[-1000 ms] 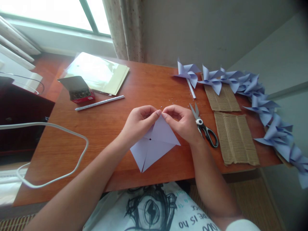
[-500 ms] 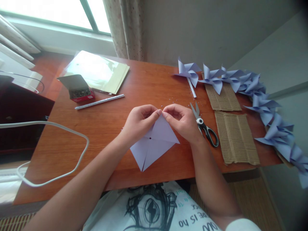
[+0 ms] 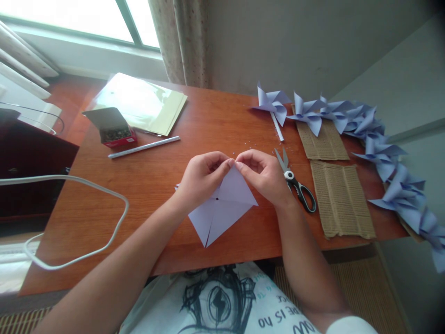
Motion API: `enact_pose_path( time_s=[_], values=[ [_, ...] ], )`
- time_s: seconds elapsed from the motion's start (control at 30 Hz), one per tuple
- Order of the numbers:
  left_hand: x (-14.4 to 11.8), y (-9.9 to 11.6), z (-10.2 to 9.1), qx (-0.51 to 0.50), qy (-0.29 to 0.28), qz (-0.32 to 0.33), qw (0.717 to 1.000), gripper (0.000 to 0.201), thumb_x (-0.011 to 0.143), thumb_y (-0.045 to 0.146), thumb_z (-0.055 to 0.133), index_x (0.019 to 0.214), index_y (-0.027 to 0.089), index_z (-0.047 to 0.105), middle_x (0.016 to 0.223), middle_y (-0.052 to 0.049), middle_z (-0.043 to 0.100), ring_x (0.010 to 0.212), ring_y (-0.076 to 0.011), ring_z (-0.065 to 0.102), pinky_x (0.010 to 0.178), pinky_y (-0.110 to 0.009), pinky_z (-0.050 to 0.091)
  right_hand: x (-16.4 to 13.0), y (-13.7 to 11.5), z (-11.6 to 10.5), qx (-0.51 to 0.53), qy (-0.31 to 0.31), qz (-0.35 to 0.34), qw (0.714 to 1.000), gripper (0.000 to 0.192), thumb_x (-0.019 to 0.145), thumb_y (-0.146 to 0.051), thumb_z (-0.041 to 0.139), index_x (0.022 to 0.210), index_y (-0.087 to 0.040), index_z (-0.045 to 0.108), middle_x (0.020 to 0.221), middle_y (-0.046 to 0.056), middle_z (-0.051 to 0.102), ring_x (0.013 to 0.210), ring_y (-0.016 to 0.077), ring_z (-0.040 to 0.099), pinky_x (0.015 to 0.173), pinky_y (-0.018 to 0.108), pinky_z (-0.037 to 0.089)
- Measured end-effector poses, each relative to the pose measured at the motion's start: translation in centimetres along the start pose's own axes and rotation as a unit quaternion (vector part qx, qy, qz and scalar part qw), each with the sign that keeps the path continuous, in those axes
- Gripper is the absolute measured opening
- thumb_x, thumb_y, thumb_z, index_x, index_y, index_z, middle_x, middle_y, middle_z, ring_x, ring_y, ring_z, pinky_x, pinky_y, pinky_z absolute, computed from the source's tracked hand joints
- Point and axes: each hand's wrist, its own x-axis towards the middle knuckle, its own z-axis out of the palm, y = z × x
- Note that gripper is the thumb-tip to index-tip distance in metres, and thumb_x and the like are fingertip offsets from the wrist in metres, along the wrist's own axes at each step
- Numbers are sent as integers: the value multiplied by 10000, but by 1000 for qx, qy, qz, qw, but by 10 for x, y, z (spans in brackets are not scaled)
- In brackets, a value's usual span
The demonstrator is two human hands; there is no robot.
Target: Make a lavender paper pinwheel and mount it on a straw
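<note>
Reddish-brown wooden table (image 3: pixel 149 190): set below a bright window (image 3: pixel 69 18) and a pale spotted curtain (image 3: pixel 189 41).
Pale lilac four-cornered paper sheet (image 3: pixel 225 218): over the near middle of the table, slit from its near corner toward a small dark spot (image 3: pixel 217 199).
Left hand (image 3: pixel 203 178): thumb and fingers pinched together on the sheet's far corner.
Right hand (image 3: pixel 264 178): pinching that same corner, just beside the left fingertips (the exact contact is too small to make out).
Black-handled metal scissors (image 3: pixel 299 188): near the right wrist, blades parted.
Two flat brown corrugated cardboard pieces (image 3: pixel 342 199): beyond the scissors, to the right.
Pale lilac paper pinwheels (image 3: pixel 309 116): curving along the table's far right side.
Red open-lidded cardboard box (image 3: pixel 120 144): far left, holding small pieces, near a slim silvery-white rod (image 3: pixel 144 147).
White cable (image 3: pixel 120 222): looped over the left end.
</note>
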Motion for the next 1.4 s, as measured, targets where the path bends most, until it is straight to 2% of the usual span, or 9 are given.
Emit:
enact_pose_path(
  time_s=[0.23,0.5,0.77,0.97,1.2,1.4],
  values=[
    [-1,5,1,-42,-7,-22,999,315,857,453,694,784,147,703,696,-28,641,627,-130,523,521,-215,385,1,-1,0,-15,13,1,1000,82,884,-296,693,845,-224,681,815,12,708,769,176,668,693,306,536],
    [0,3,3,-65,2,-20,998,217,833,359,711,794,146,705,755,-40,673,678,-137,573,558,-215,431,1,-4,0,-15,18,-5,1000,70,881,-276,680,840,-221,670,815,9,703,772,176,667,699,307,535],
    [0,1,3,-46,-1,-8,999,210,844,355,696,823,147,718,792,-57,710,726,-161,616,601,-232,465,1,-5,1,-37,17,-19,999,71,882,-293,691,855,-231,672,841,10,713,819,186,681,764,328,562],
    [-1,4,2,-34,-1,8,999,180,859,314,670,824,145,720,777,-43,715,707,-148,620,605,-229,461,0,-6,1,-63,23,-39,997,51,894,-260,666,853,-231,677,845,9,719,815,182,682,769,328,565],
    [-1,7,0,12,34,33,999,127,849,253,664,806,146,716,754,-36,712,686,-140,614,618,-237,464,0,-5,1,-63,23,-40,997,52,901,-256,657,867,-224,680,852,10,719,798,172,679,761,319,565],
    [-1,6,0,64,38,53,996,126,866,242,655,830,148,731,766,-39,736,693,-145,645,647,-245,489,0,-6,0,-102,25,-64,992,30,890,-233,663,863,-227,675,845,11,716,800,178,673,768,326,559]
  ],
)
